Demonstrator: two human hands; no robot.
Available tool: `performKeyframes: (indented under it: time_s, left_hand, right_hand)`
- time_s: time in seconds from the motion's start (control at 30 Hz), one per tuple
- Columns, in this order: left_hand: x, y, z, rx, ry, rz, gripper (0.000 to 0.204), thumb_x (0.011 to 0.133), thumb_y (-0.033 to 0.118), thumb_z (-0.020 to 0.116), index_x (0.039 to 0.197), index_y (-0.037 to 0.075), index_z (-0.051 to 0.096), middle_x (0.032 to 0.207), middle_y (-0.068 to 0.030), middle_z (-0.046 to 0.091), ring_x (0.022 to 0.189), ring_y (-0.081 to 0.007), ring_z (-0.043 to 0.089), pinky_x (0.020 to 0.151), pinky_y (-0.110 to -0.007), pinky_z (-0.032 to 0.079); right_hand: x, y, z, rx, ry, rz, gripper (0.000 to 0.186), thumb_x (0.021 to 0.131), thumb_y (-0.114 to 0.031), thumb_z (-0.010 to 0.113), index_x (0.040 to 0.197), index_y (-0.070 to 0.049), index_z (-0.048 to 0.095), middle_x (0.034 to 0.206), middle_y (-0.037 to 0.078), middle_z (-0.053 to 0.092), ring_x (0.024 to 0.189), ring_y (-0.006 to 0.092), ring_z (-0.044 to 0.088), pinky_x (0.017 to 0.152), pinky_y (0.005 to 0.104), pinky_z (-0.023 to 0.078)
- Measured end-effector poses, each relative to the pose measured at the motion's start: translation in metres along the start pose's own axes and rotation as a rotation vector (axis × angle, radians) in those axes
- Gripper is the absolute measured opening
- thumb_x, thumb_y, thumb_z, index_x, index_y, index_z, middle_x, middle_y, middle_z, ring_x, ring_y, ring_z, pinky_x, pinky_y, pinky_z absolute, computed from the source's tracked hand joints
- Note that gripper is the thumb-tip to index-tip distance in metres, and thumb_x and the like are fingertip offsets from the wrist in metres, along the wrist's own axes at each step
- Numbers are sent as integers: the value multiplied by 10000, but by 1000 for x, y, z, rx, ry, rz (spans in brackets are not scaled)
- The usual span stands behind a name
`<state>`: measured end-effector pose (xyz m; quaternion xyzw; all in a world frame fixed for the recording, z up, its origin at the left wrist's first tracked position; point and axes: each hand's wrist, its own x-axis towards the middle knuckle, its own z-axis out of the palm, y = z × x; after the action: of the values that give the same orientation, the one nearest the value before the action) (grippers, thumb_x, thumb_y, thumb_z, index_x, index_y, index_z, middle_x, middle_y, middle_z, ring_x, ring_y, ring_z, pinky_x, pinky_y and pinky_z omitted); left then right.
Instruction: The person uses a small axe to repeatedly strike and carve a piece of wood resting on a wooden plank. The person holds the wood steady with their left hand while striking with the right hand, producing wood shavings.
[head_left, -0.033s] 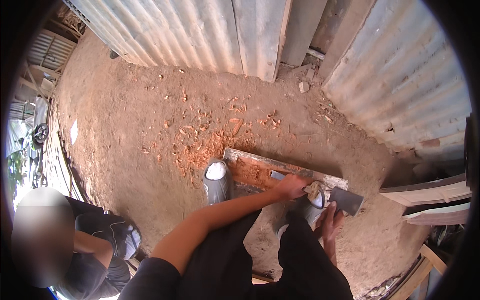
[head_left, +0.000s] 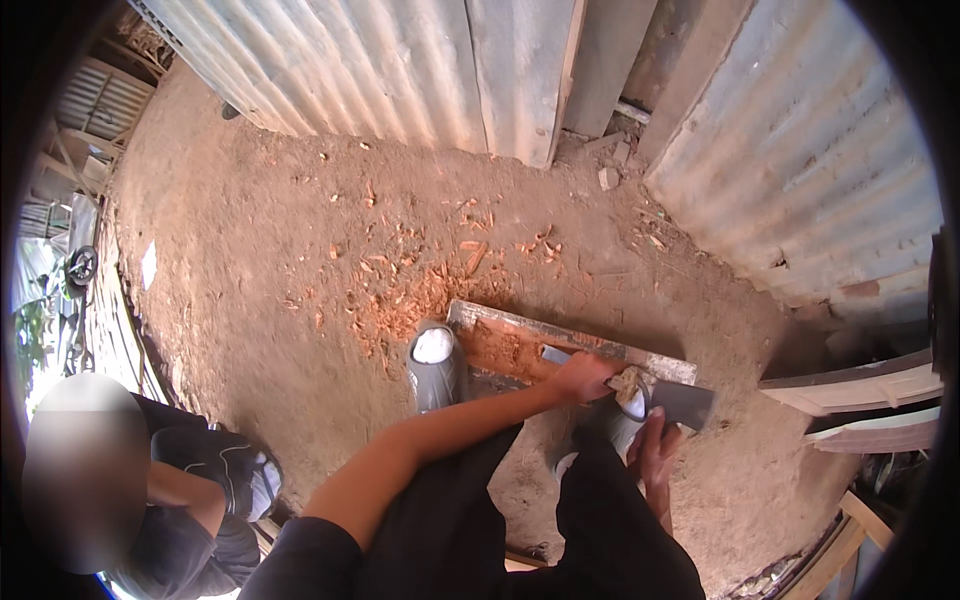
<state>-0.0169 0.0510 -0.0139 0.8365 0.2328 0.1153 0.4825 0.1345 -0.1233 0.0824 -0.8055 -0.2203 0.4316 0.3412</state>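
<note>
My left hand (head_left: pixel 585 378) is closed round a tool whose flat metal blade (head_left: pixel 554 354) sticks out on the left. On the other side of the fist a tan, crumbly lump (head_left: pixel 626 381) shows; whether it belongs to the tool I cannot tell. With fingers and thumb, my right hand (head_left: pixel 657 445) grips a dark rectangular plate (head_left: pixel 685 405), its left edge close to the lump. Below both hands lies a long wooden board (head_left: pixel 490 345), reddish and strewn with shavings. My grey left shoe (head_left: pixel 434 385) stands by its left end; the other shoe (head_left: pixel 634 407) is partly hidden.
Orange wood shavings (head_left: pixel 420 300) litter the dirt floor beyond the board. Corrugated metal sheets (head_left: pixel 350 70) stand at the back and right. Another person (head_left: pixel 190 510) sits at lower left. Curved wooden pieces (head_left: pixel 860 380) lie at the right edge.
The dark plate in my right hand has shifted slightly left, closer to the tan lump. My left hand has hardly moved.
</note>
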Motion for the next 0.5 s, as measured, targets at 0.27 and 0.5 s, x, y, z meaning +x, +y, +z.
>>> performKeyframes:
  time_s: [0.27,0.5]
  left_hand:
    - [2,-1,5,-5,104,65,459,833,254,746,1268,128,671,988,-186,747,867,-424,725,741,-544,577]
    - [1,-7,1,22,67,-13,399,845,243,739,1212,105,665,979,-182,742,901,-419,724,763,-539,575]
  right_hand:
    - [-6,-5,4,313,125,-31,471,1105,-427,523,900,-4,565,572,29,510,418,159,540,380,312,441]
    - [-1,-37,-15,-62,-72,-37,448,1098,-361,556,832,-2,588,605,70,570,444,163,563,398,325,446]
